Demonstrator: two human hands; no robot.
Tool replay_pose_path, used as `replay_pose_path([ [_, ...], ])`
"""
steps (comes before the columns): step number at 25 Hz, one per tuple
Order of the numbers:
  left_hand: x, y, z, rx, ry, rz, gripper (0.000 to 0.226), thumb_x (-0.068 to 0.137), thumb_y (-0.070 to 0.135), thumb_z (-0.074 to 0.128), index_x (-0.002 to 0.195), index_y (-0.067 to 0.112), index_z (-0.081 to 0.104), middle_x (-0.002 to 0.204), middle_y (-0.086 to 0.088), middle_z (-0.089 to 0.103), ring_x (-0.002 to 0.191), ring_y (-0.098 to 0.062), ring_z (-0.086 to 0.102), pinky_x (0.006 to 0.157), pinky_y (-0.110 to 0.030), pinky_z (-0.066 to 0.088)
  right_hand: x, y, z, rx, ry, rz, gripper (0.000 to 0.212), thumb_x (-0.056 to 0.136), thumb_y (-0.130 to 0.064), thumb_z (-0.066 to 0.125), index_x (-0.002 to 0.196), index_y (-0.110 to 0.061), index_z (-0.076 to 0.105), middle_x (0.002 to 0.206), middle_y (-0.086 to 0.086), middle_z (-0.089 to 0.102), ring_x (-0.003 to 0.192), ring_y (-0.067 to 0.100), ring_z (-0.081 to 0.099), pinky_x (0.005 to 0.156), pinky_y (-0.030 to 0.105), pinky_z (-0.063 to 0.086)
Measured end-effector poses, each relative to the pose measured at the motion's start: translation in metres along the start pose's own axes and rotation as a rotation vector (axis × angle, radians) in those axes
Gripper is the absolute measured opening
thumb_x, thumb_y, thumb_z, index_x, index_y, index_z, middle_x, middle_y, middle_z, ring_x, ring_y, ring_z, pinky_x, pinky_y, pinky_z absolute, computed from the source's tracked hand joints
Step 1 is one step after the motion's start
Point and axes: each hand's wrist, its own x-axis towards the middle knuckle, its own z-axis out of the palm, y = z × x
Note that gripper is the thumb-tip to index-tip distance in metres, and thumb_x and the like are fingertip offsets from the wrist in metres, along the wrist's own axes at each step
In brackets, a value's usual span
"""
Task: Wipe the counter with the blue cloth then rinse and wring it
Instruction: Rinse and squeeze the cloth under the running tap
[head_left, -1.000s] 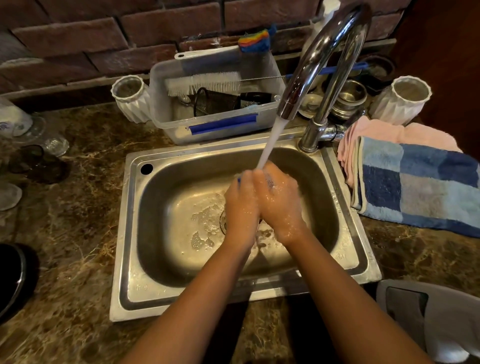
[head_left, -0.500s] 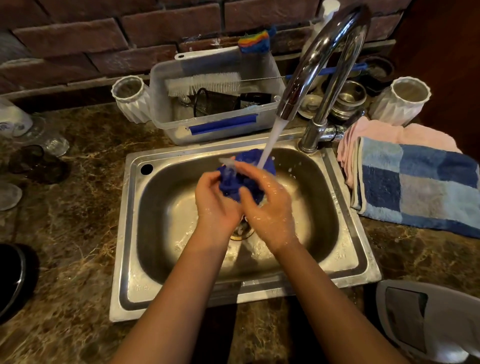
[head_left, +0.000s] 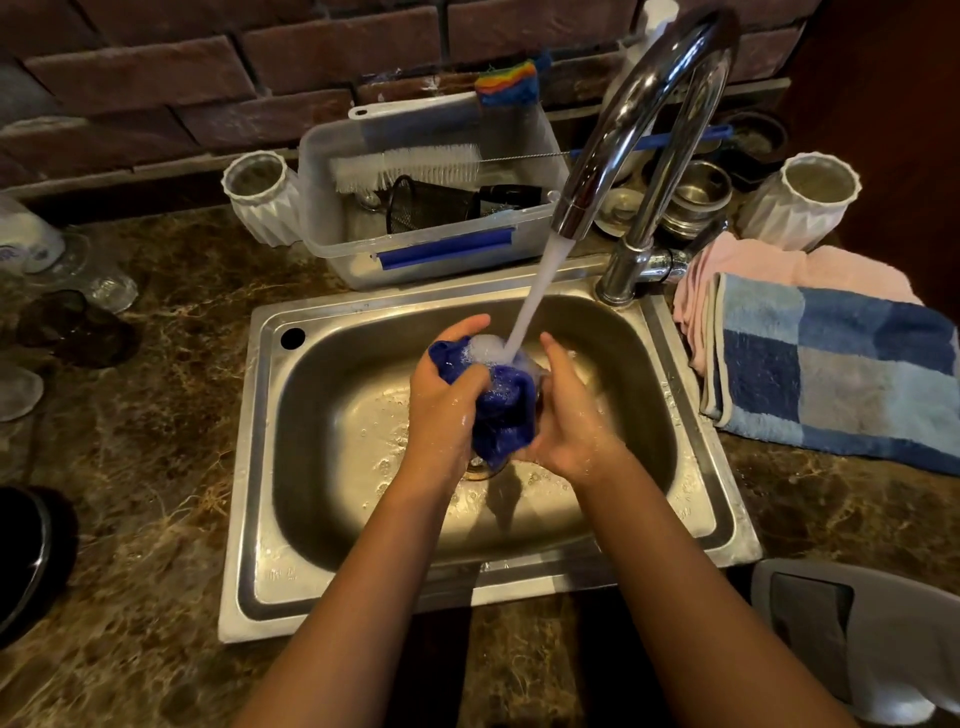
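The wet blue cloth (head_left: 506, 410) is bunched up between both of my hands over the steel sink (head_left: 322, 467). My left hand (head_left: 441, 395) grips its left side, fingers curled around it. My right hand (head_left: 569, 415) presses and holds it from the right. Water runs from the chrome faucet (head_left: 644, 124) and lands on the top of the cloth, foaming white there. A tail of cloth hangs down toward the drain.
A clear plastic bin (head_left: 431, 197) with a brush stands behind the sink. White vases (head_left: 262, 200) (head_left: 800, 200) flank it. Folded blue checked towel (head_left: 841, 374) on a pink one lies right. Glasses (head_left: 109, 291) sit on the marble counter (head_left: 145, 467) at left. Grey object (head_left: 857, 634) lower right.
One second ago my hands were pressed together, hiding the cloth. They have since parted, and now the cloth sits lower between them with a tail hanging down, still under the stream.
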Motion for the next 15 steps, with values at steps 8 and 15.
replay_pose_path([
  [8, -0.009, -0.012, 0.003, 0.344, -0.042, 0.096, 0.045, 0.085, 0.035, 0.057, 0.129, 0.032, 0.047, 0.141, 0.004, 0.04, 0.128, -0.013, 0.041, 0.094, -0.02, 0.042, -0.002, 0.018, 0.01, -0.23, 0.058, -0.441, 0.035, 0.091, -0.035, 0.051, 0.123, -0.022, 0.053, 0.124, 0.007, 0.058, 0.114, 0.021, 0.057, 0.097, 0.042, 0.05],
  [15, -0.008, -0.004, 0.019, -0.075, 0.102, -0.309, 0.038, 0.097, 0.045, 0.032, 0.093, 0.025, 0.064, 0.092, -0.003, 0.069, 0.089, -0.016, 0.065, 0.072, -0.027, 0.051, -0.018, 0.017, 0.016, -0.682, 0.229, -0.952, 0.04, 0.077, -0.029, 0.067, 0.114, -0.022, 0.055, 0.113, -0.009, 0.055, 0.109, 0.005, 0.054, 0.088, 0.017, 0.047],
])
